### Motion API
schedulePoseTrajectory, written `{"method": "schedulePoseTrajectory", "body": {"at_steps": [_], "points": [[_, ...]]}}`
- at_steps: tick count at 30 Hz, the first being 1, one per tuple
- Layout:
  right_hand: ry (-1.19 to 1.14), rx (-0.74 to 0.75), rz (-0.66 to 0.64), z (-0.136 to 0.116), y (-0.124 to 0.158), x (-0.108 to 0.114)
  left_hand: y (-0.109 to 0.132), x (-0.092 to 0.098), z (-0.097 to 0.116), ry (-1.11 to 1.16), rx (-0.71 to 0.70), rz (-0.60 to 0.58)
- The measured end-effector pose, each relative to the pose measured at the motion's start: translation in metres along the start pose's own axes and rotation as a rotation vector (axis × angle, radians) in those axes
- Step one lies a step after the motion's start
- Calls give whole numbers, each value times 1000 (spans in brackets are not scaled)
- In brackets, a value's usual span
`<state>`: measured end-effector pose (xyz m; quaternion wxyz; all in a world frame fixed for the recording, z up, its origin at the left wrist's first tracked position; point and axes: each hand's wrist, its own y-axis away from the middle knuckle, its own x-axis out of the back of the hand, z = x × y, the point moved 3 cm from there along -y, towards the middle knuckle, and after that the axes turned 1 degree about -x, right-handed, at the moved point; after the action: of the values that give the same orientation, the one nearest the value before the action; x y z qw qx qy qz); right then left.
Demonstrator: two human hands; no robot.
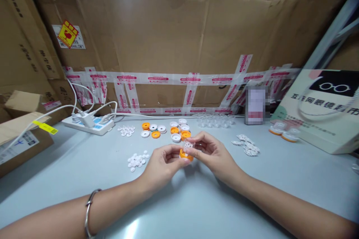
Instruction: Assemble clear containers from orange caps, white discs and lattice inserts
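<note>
Between thumb and fingers, my left hand (164,162) grips an orange round cap (185,155) just above the table. My right hand (214,153) pinches a small clear plastic piece (188,145) with a white patterned part in it, right at the top of the cap. Whether the clear piece is seated in the cap or only touching it, I cannot tell. Behind my hands are orange and white round caps (175,137). Small white discs (136,160) lie left of my left hand, and white perforated pieces (250,147) lie right of my right hand.
A white power strip (94,125) with cables sits at the back left, near a cardboard box (26,145). Clear plastic pieces (215,120) line the back. A phone (255,104) stands upright, beside two orange-based clear assemblies (290,134) and a paper bag (319,119).
</note>
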<state>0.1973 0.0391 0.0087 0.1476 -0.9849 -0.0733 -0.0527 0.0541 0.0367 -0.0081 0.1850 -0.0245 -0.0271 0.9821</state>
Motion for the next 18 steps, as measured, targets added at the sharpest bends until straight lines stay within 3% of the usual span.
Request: {"method": "schedulePoseTrajectory", "body": {"at_steps": [6, 12, 18], "points": [[-208, -46, -15, 3, 7, -5, -4, 9, 5, 106, -71, 95], [-348, -194, -232, 4, 12, -19, -6, 10, 2, -14, -103, 100], [-446, -289, -178, 9, 12, -15, -4, 14, 6, -186, -197, 102]]}}
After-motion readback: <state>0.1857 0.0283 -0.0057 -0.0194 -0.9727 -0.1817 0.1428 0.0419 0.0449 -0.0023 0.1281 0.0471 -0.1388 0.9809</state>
